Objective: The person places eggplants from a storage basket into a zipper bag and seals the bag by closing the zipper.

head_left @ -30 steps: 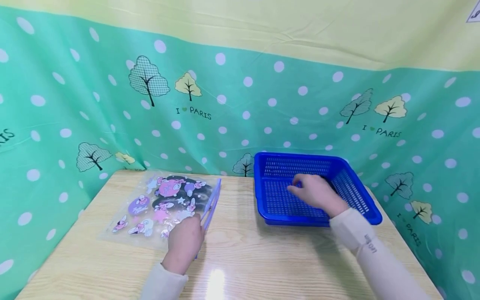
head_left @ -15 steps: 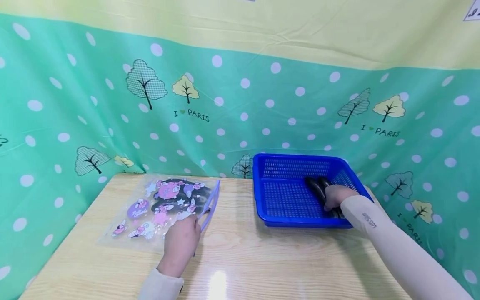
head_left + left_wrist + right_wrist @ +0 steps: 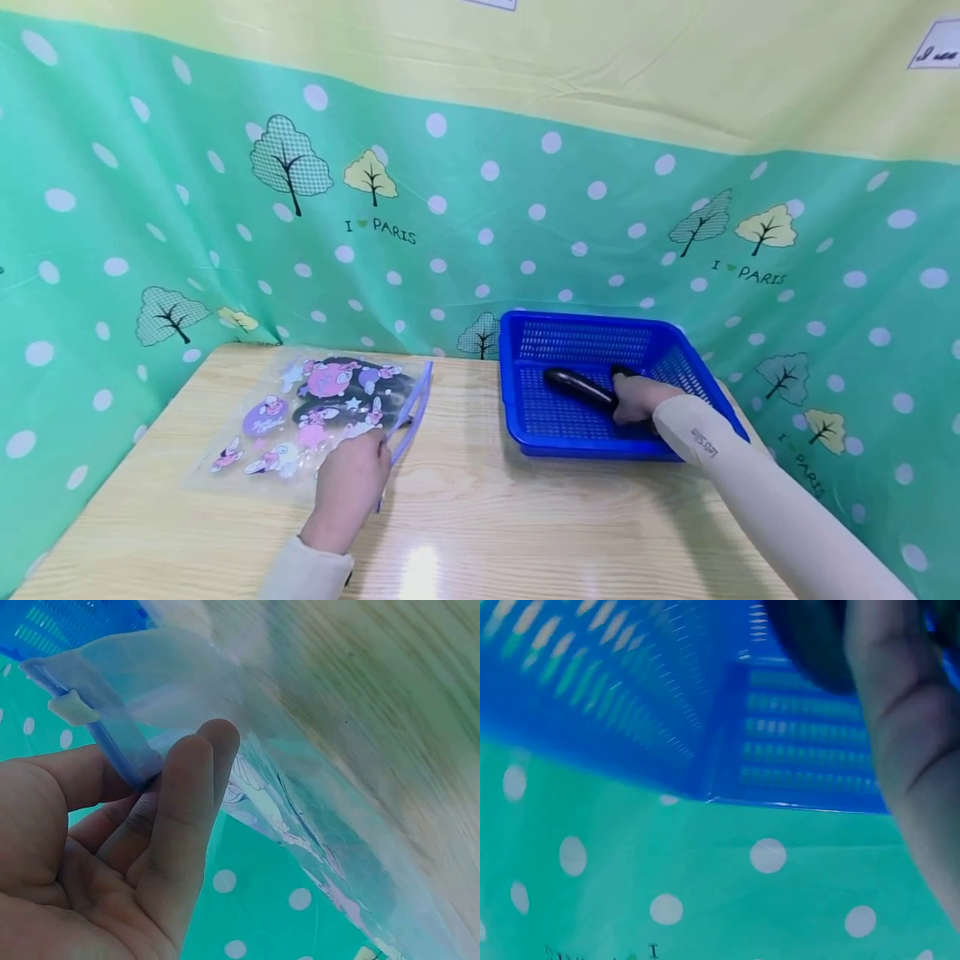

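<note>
In the head view my left hand (image 3: 351, 477) pinches the purple zip edge of a clear printed zip bag (image 3: 262, 454) lying on the table. Dark eggplants (image 3: 339, 408) show through the plastic. The left wrist view has the thumb and fingers on the zip strip (image 3: 112, 742), with a white slider (image 3: 73, 709) just beyond them. Inside the blue basket (image 3: 517, 417), my right hand (image 3: 641, 398) grips a dark, glossy eggplant (image 3: 577, 385) that slants out to the left. Behind the fingers shows the end of another eggplant (image 3: 621, 370), the rest of it hidden.
A light wooden table (image 3: 465, 517) bears both bag and basket. Close behind it hangs a green dotted curtain (image 3: 420, 292), which also runs along both sides. The basket's raised rim (image 3: 592, 455) surrounds the right hand.
The right hand first moved right and down into the basket onto the eggplants. Since then it has shifted slightly left, and one eggplant has swung leftward. The left hand stays on the bag's edge.
</note>
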Motion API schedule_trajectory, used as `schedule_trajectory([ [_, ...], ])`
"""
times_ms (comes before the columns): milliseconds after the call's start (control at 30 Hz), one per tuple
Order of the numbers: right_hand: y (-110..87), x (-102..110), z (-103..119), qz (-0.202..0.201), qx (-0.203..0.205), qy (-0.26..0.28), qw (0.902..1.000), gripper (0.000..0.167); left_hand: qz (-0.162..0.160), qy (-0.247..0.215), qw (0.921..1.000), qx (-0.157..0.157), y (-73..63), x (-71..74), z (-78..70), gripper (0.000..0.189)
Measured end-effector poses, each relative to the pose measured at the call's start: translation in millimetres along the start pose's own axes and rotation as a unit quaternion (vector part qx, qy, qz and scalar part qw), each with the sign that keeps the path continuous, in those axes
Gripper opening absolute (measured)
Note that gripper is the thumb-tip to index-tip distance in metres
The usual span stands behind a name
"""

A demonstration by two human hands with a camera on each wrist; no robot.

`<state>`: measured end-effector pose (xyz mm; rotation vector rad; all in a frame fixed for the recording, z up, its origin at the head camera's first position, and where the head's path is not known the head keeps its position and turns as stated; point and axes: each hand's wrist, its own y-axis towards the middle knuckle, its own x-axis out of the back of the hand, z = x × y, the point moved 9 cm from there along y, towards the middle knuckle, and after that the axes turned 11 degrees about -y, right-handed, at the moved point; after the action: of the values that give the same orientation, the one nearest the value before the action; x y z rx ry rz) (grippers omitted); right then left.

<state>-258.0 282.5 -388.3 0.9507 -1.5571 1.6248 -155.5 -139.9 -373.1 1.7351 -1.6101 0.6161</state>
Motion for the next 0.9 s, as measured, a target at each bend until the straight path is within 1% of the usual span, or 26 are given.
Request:
schedule_trajectory([
  [33, 1.6, 0.9, 4.2, -0.003, 0.004, 0.008, 1.0000, 0.068, -0.001, 0.002, 1.0000, 0.000, 0.2, 1.3, 0.8, 0.016],
  [167, 1.9, 10.3, 19.9, -0.035, 0.041, 0.009, 0.9985, 0.022, 0.006, 0.000, 1.0000, 0.002, 0.9, 1.1, 2.4, 0.013],
  [200, 1.0, 13.3, 23.9, -0.044, 0.054, 0.010, 0.9975, 0.016, 0.007, -0.001, 1.0000, 0.004, 0.8, 0.6, 3.1, 0.012],
  [300, -1.6, 21.7, 31.9, -0.062, 0.073, 0.023, 0.9951, 0.016, 0.006, -0.002, 1.0000, 0.003, 0.2, 0.2, 3.3, 0.011],
  [400, -4.7, 33.1, 38.6, -0.090, 0.084, 0.045, 0.9914, 0.029, 0.002, 0.000, 1.0000, -0.004, 0.2, 1.2, 2.0, 0.011],
  [567, -8.9, 53.5, 50.6, -0.145, 0.098, 0.073, 0.9819, 0.029, -0.003, 0.001, 1.0000, -0.006, 0.8, 3.5, 1.4, 0.013],
  [633, -8.9, 57.9, 55.8, -0.155, 0.105, 0.088, 0.9784, 0.028, -0.004, 0.002, 1.0000, -0.004, 0.9, 3.8, 2.2, 0.013],
  [733, -7.1, 60.9, 62.6, -0.161, 0.112, 0.122, 0.9730, 0.034, -0.004, 0.003, 1.0000, -0.005, 1.1, 3.4, 2.8, 0.013],
  [900, -1.7, 64.1, 73.9, -0.173, 0.118, 0.161, 0.9643, 0.028, -0.008, 0.008, 0.9999, -0.008, 1.3, 4.1, 2.0, 0.011],
])
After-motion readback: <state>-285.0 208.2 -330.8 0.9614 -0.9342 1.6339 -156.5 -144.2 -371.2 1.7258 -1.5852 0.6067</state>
